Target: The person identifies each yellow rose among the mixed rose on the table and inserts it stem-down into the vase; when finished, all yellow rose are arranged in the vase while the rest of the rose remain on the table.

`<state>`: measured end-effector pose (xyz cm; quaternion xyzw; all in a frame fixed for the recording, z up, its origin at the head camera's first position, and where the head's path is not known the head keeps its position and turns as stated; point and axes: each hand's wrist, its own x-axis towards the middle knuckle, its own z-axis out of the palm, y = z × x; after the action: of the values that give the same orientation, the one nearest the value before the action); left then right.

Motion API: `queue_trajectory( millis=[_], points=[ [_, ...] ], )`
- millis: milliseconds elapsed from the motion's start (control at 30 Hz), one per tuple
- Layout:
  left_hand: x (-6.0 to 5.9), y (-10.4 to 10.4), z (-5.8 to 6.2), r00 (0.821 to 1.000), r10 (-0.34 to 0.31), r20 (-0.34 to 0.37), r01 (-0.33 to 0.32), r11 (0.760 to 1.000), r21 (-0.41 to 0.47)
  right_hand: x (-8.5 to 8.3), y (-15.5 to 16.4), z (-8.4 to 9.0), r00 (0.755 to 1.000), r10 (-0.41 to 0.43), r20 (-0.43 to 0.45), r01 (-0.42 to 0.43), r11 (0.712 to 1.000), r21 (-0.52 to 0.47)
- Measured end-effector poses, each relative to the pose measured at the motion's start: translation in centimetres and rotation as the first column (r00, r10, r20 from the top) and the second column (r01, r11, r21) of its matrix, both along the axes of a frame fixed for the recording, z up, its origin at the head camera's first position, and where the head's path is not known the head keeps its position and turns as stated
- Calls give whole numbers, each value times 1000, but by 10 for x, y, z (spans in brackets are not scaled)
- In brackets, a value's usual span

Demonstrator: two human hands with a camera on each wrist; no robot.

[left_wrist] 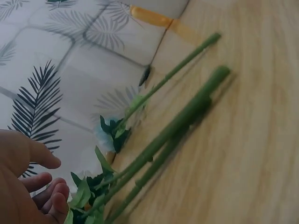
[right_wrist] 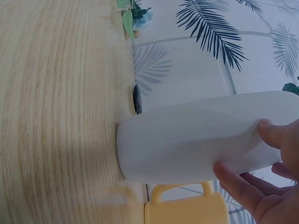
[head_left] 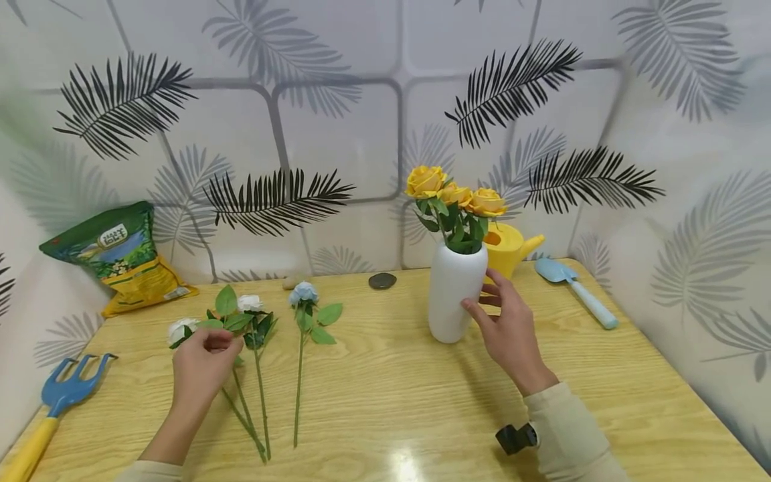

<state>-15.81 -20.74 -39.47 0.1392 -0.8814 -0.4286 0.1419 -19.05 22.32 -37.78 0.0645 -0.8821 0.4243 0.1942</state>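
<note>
White artificial roses (head_left: 249, 303) lie on the table at the left, their green stems pointing toward me. Just over their leaves hovers my left hand (head_left: 201, 365); in the left wrist view its loosely bent fingers (left_wrist: 49, 186) hold nothing. A single pale blue flower (head_left: 303, 292) lies to the right of them. My right hand (head_left: 512, 328) grips the side of a white vase (head_left: 452, 294), thumb toward me and fingers on its right side. The vase stands on the table with several yellow roses (head_left: 425, 181) in it. In the right wrist view, thumb and fingertips touch the vase (right_wrist: 187, 135).
Behind the vase stands a yellow watering can (head_left: 506, 248). A light blue trowel (head_left: 575, 291) lies at the right. A dark stone (head_left: 382, 280) sits near the wall. At the left are a green and yellow bag (head_left: 126, 258) and a blue hand fork (head_left: 69, 388) with a yellow handle.
</note>
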Motion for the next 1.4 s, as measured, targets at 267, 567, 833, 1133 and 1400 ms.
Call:
queue_trajectory(
  millis=[267, 567, 833, 1133, 1400],
  points=[
    [2, -14, -10, 983, -78, 167, 95, 991, -91, 0, 0, -1, 1000, 1, 5, -1, 1000, -5],
    [-2, -20, -16, 969, -105, 225, 146, 974, -173, 0, 0, 0, 1000, 0, -16, 0, 1000, 4],
    [-5, -26, -20, 964, -116, 239, 161, 971, -177, 0, 0, 0, 1000, 5, -23, -5, 1000, 3],
    [-2, -26, -19, 960, -143, 240, 171, 980, -102, 1, 0, 0, 1000, 5, -25, -5, 1000, 6],
    [3, -22, -8, 969, -153, 193, 165, 985, -52, 1, 0, 0, 1000, 2, -18, -2, 1000, 5]
  ],
)
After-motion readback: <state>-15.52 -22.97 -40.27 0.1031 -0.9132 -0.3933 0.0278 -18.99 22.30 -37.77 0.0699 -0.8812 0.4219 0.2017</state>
